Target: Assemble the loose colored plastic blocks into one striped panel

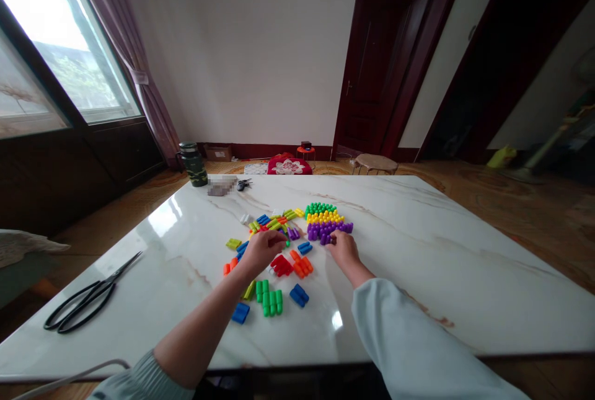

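My right hand [343,250] is closed at the near edge of the purple building blocks [320,231], its fingertips pinched on one of them. These blocks stand upright in packed rows, with yellow blocks [324,217] and green blocks [320,208] in rows behind. My left hand [264,250] hovers over a loose pile with its fingers curled together; whatever they hold is hidden, though a bit of green shows by the fingertips. Around it lie red blocks [281,266], orange blocks [302,265], blue blocks [304,247] and a small purple group [293,234].
Large black-handled scissors [93,294] lie at the left of the white marble-look table [455,276]. At the far left corner stand a camouflage flask [194,167] and small dark snips [243,185]. Joined green blocks [272,302] lie near the front. Behind is a stool [375,163].
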A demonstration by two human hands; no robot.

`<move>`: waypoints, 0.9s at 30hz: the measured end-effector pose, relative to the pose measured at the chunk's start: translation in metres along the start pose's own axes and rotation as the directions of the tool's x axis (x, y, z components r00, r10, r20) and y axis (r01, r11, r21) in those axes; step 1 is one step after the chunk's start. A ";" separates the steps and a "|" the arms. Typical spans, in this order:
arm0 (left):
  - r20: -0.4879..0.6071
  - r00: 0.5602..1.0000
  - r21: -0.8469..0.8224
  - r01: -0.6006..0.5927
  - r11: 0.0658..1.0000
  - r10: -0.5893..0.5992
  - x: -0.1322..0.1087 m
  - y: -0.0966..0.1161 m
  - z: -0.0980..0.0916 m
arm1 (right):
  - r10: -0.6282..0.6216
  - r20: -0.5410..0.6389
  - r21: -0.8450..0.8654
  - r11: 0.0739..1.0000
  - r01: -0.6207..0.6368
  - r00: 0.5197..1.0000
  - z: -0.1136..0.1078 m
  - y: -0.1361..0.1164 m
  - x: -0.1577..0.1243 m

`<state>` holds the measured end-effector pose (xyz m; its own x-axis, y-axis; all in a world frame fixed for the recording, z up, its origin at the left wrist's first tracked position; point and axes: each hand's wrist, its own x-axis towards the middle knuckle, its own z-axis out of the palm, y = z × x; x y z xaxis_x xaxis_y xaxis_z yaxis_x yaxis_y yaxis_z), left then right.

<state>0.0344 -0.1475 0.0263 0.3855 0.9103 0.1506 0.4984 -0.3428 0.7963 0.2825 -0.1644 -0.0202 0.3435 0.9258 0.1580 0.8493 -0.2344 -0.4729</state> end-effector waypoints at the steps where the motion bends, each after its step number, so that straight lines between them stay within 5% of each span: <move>1: 0.001 1.000 -0.004 0.001 1.000 -0.001 0.000 0.000 0.000 | 0.030 -0.013 -0.021 0.999 -0.030 0.999 -0.003 -0.002 -0.001; 4: -0.004 1.000 -0.009 0.002 1.000 -0.002 0.001 -0.001 0.000 | 0.106 0.013 -0.086 0.991 -0.105 0.994 -0.014 -0.008 -0.004; 9: -0.030 0.999 0.000 0.040 0.999 -0.040 0.003 -0.004 -0.004 | 0.052 0.188 -0.095 0.995 -0.035 0.981 -0.023 -0.014 -0.009; 20: -0.121 0.985 0.038 0.125 0.991 -0.120 0.003 0.002 -0.021 | -0.035 0.172 -0.068 0.997 0.047 0.985 -0.012 -0.011 -0.009; 27: -0.137 0.984 0.057 0.127 0.990 -0.118 0.005 -0.003 -0.024 | 0.025 0.135 -0.065 0.998 -0.017 0.991 -0.010 -0.007 -0.007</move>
<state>0.0165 -0.1363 0.0390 0.2140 0.9676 0.1338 0.5871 -0.2369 0.7740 0.2782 -0.1723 -0.0091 0.3080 0.9510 0.0279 0.8678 -0.2688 -0.4180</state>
